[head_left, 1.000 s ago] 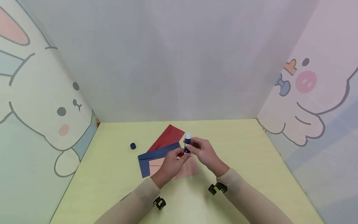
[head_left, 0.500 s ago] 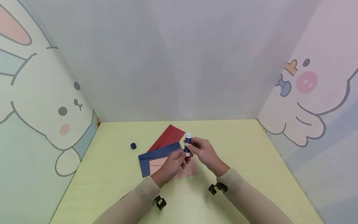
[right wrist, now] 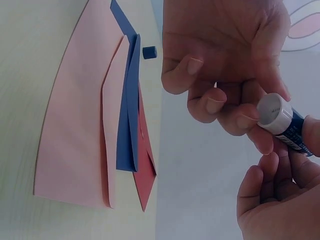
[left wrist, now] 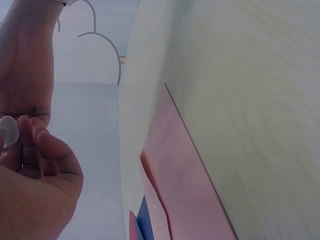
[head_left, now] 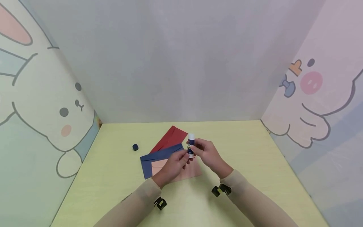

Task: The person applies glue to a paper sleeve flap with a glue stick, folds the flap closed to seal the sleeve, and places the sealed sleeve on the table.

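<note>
An uncapped glue stick, with a dark blue body and white ends, stands upright above the envelopes in the head view. My right hand grips its blue body between thumb and fingers. At the lower end, my left hand pinches the white base with thumb and fingertips, clearest in the right wrist view. Only the round white base of the glue stick shows in the left wrist view. Beneath the hands lies a pink envelope, partly over a blue envelope; a red envelope sits behind them.
The dark blue glue stick cap lies left of the envelopes on the pale yellow table. A grey wall rises at the back, with cartoon-printed panels on both sides.
The left hand's fingers have shifted around the glue stick's lower end, and its white base now shows more. The right hand holds nearly still; envelopes and cap stay in place.
</note>
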`<state>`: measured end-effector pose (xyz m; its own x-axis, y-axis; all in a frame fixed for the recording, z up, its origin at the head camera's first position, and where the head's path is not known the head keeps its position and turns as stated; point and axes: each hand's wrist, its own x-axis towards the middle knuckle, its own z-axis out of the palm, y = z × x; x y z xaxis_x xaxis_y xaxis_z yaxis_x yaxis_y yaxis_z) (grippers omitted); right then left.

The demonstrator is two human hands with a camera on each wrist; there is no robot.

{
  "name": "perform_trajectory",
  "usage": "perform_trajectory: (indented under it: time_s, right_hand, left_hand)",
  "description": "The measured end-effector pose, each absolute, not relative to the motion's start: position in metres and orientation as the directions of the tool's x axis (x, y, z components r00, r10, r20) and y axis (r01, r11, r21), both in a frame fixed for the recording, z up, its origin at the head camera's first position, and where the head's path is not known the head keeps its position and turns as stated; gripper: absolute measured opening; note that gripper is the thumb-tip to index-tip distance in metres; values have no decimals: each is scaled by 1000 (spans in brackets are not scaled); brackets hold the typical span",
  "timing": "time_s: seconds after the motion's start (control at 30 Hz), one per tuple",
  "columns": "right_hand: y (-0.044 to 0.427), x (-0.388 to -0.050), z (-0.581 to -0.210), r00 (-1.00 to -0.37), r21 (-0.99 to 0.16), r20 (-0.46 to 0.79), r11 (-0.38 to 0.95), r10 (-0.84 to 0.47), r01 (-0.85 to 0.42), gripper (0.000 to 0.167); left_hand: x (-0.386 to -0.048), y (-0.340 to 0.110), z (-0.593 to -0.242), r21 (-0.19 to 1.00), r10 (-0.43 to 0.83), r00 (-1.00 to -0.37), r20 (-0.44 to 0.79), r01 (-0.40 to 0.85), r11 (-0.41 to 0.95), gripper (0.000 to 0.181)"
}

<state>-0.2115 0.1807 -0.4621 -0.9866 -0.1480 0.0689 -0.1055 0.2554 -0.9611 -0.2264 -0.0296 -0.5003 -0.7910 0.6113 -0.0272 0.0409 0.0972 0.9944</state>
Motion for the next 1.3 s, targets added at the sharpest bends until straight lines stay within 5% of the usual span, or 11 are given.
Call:
perform_trajectory:
  time_s: [0.3, 0.53, 1.0, 1.3]
  right_hand:
    - [179, -211, -465, -987, -946, 77, 303, -138, -116, 31]
    - [179, -211, -468, -990, -942, 70, 318, -123, -106, 28]
    - [179, -212, -467, -986, -942, 89, 311, -138, -129, 30]
    - [179, -211, -467, -987, -962, 54, 258, -150, -92, 34]
  left_hand:
    - [-220, -24, -501, 958, 363, -929, 67, 162, 237, 29]
    - [-216, -18, -498, 935, 271, -960, 73, 160, 316, 39]
    - [-220, -24, -498, 959, 481, -875, 44, 172, 224, 22]
    - [-222, -27, -496, 997, 622, -780, -75, -46, 63, 40]
